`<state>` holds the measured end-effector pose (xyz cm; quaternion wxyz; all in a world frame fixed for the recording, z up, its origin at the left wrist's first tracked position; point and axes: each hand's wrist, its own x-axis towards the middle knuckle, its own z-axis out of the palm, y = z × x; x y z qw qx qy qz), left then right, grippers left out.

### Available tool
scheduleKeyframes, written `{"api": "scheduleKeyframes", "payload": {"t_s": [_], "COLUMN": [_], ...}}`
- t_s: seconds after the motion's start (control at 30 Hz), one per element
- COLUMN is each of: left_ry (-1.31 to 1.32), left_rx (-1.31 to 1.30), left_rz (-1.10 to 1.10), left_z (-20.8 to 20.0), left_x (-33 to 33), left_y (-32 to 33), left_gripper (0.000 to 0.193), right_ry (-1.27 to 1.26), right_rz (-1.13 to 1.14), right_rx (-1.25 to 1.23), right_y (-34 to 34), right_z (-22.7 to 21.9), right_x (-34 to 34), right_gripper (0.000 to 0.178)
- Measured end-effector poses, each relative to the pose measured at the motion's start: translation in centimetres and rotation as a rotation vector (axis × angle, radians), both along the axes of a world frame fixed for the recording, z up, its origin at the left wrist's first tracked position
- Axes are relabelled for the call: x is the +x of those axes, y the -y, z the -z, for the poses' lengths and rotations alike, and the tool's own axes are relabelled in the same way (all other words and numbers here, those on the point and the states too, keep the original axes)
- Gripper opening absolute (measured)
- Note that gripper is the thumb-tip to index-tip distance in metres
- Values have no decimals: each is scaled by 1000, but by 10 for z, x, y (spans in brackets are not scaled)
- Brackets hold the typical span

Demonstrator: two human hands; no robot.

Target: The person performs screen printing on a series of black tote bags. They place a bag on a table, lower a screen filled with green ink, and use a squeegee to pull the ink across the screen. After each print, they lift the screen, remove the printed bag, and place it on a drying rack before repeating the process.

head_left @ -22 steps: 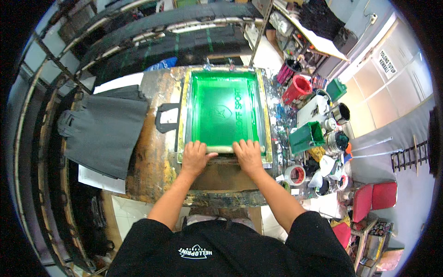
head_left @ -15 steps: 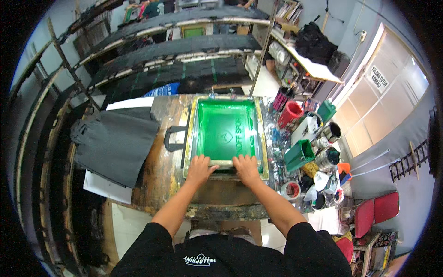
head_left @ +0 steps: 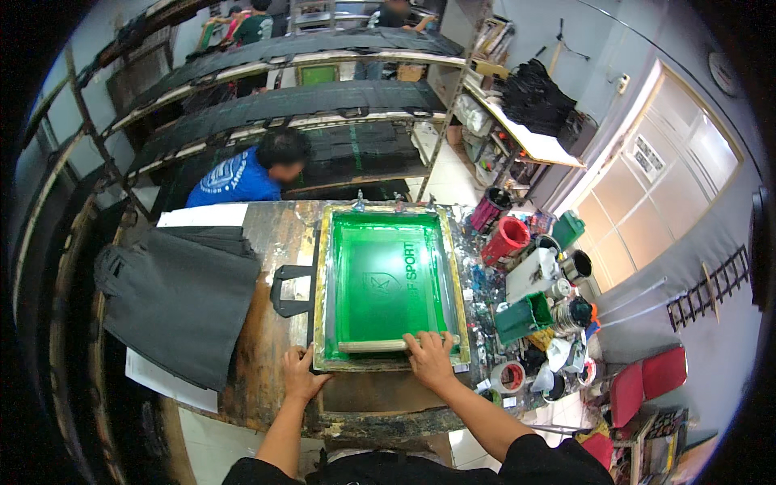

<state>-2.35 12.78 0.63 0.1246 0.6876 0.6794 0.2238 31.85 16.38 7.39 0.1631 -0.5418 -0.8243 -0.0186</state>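
Squeegee (head_left: 373, 347), a pale straight bar, lies at 6 o'clock inside the screen frame (head_left: 380, 208), on glossy green mesh. Right hand (head_left: 433, 360) grasps its right end; keep bar level. Left hand (head_left: 301, 376) at frame's 7 o'clock; grip: cannot tell. Matte dark cloth stack (head_left: 178, 307) at 9; round red bucket (head_left: 506, 240) at 2.

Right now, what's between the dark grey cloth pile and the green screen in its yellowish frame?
The head view shows a flat black loop on the stained brown wooden tabletop, and, nearer the person, the bare left hand.
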Motion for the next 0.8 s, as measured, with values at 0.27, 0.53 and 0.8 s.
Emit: {"api": "scheduleKeyframes", "payload": {"t_s": [0.27, 0.53, 0.8], "left_ry": [-2, 538, 908], "left_rx": [114, 343, 451], "left_rz": [12, -114, -113], "left_z": [3, -69, -204], "left_x": [-7, 16, 46], "left_y": [8, -22, -128], "left_gripper": [88, 80, 71], "right_ry": [-20, -96, -90], "right_rz": [-4, -42, 24], "right_rx": [-15, 240, 427], "right_y": [1, -40, -145], "right_z": [-24, -130, -271], "right_x": [-4, -8, -13], "right_gripper": [57, 50, 57]}}
